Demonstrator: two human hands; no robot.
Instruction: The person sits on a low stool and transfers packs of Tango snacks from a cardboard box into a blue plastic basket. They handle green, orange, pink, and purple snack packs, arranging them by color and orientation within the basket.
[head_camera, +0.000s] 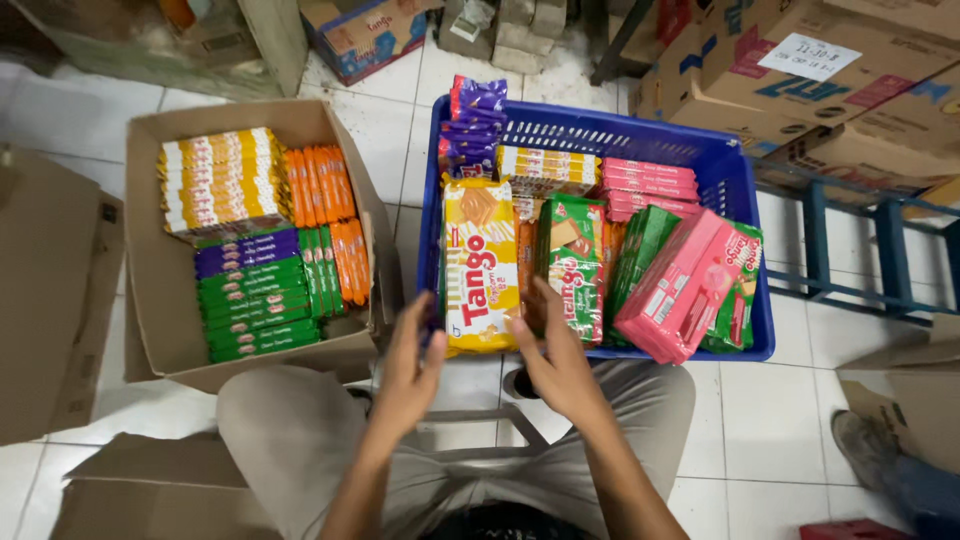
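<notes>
White floor tiles (770, 420) run under everything, with brown cartons (800, 70) stacked along the far side and flattened cardboard (50, 300) lying to the left. Just ahead of the person's knees stands a blue plastic basket (600, 135), packed with snack packets standing on end: purple ones (472, 125) at the far left corner, pink boxes (648, 185) toward the back, a big pink packet (685, 285) tilted at the right, green packets (570, 265) in the middle, and a tall yellow wafer packet (480, 265) at the near left. The left hand (408, 375) is raised at the basket's near left corner, fingers loosely spread and slightly curled, fingertips close to the lower left edge of the yellow wafer packet; whether they touch it I cannot tell. The right hand (558, 360) reaches over the near rim, fingers apart, their tips resting against the packets between the yellow one and the green ones, gripping nothing that shows. Left of the basket sits an open cardboard box (150, 270) filled with neat rows of yellow, orange, purple and green bars. A dark shoe (860, 440) of another person shows at the right edge.
</notes>
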